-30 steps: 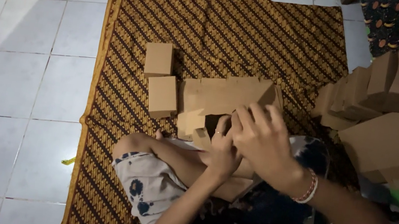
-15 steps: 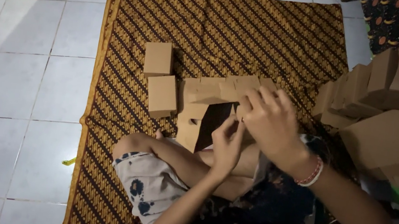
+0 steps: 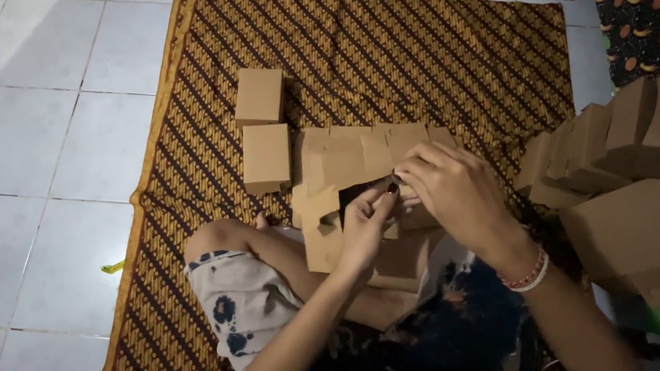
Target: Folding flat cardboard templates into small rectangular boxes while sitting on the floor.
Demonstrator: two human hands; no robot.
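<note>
A: Since a second ago the cardboard box point(image 3: 362, 208) has opened; flaps are up.
B: Both grips pinch it: left hand point(image 3: 365, 226) below, right hand point(image 3: 452, 192) above. Light, stiff card; hold at the flap folds.

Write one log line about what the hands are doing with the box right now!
left hand: holds half-folded brown cardboard box | right hand: grips its top flap | two folded brown boxes: on patterned brown cloth

Brown cardboard box point(image 3: 351, 189), flaps open, half-folded, above lap
</note>
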